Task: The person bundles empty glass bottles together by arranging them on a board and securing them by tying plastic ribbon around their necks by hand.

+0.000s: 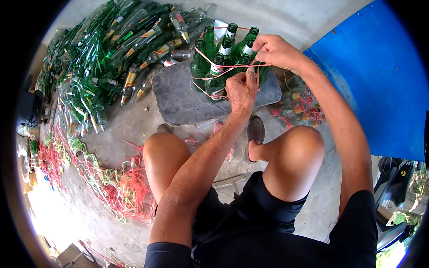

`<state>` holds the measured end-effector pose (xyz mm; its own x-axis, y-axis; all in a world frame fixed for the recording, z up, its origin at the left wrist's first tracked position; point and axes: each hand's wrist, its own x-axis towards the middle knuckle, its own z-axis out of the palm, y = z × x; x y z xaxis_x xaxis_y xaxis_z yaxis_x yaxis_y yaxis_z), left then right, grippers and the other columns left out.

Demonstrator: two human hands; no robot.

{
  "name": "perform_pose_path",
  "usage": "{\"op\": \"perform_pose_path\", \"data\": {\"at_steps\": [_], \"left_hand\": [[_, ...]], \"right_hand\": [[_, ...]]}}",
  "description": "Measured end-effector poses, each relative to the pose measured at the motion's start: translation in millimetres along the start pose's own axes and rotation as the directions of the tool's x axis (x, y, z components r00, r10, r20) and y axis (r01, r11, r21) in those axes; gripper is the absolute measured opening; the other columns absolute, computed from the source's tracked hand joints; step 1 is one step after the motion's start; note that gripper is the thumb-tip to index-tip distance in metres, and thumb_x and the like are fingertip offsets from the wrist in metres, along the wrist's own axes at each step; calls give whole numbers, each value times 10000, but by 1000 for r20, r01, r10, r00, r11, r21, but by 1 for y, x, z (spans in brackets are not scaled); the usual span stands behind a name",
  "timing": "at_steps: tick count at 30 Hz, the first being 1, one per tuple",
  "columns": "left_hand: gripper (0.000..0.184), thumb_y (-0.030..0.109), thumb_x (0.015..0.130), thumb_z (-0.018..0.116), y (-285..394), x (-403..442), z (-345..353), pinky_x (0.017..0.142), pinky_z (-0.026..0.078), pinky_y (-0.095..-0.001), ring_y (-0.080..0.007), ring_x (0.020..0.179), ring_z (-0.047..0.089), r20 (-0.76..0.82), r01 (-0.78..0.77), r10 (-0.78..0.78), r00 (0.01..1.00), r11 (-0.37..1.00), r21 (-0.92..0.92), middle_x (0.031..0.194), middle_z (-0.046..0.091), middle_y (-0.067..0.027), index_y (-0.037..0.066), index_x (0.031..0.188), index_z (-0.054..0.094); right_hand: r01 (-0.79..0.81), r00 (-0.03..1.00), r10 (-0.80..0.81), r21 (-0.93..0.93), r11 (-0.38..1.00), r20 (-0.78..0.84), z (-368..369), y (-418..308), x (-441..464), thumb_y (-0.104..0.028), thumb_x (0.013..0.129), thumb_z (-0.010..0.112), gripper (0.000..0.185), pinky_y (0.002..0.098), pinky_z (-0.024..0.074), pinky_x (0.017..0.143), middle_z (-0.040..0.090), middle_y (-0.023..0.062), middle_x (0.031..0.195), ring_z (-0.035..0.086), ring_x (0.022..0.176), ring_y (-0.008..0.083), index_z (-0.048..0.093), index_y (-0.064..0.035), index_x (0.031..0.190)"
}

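Dark shirt [268,243], lowest in my head view, nearest the lens; beyond it dark shorts [263,203] and two bent knees [296,145], spread apart, floor [237,166] showing between.

Item: green bottles [216,82], upright in a cluster on a grey board [176,96]; I find the board's left part bare out to its rounded edge.

Item: pink cord [230,66], strands looped round the cluster, high and low.

Item: left hand [241,90], at the cluster's near side, thumb and fingers closed on the cord, some fingertips hidden from me.

Item: right hand [278,52], beside the right-hand necks, fingers bent, thumb and forefinger nearly together; whether cord sits between them I cannot tell.

Right: blue panel [375,71], its edge passing behind the right forearm [333,100]; wrapped bottles [292,107] low, just beside the board, narrowing that side.

Left: bottle heap [120,40], its spill near the board's edge. Between heap and left knee I log open floor, bordered by a red-and-green cord tangle [127,192].
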<state>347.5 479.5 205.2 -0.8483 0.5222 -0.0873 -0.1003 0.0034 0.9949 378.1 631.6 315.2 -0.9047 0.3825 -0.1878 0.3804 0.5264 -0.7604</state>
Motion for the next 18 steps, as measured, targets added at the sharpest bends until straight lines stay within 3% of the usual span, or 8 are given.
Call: {"op": "perform_pose_path", "data": {"at_steps": [3,9,14,18], "left_hand": [[482,350,1042,614,3,-1,2,549,455,-370,-146,528,549,35,20,-18,999,998,-65,569,607,-81,-49,800,733],[473,338,1058,592,4,1,7,553,436,-343,-132,549,526,69,29,-22,997,994,-105,588,581,-50,-56,846,746],[458,362,1081,568,9,-1,7,573,432,-277,-81,606,431,140,75,-56,989,988,-132,651,481,32,-47,995,757],[461,373,1077,567,3,2,11,583,446,-288,-92,620,448,174,88,-55,983,978,-191,679,498,23,-41,999,754]], "right_hand": [[-33,999,33,57,998,-9,-7,2,1,-98,904,674,222,267,474,706,664,67,887,624,808,126,632,25,1083],[-60,997,64,97,994,-37,-14,3,-2,-184,882,728,273,283,438,815,671,47,949,588,917,120,651,-10,1077],[-70,993,90,229,971,-76,-14,15,0,-212,874,745,290,290,398,812,685,29,974,572,935,120,650,-39,1087],[-101,979,155,342,934,-133,-11,18,-2,-223,883,747,276,302,382,799,701,26,986,575,928,117,643,-64,1083]]}}
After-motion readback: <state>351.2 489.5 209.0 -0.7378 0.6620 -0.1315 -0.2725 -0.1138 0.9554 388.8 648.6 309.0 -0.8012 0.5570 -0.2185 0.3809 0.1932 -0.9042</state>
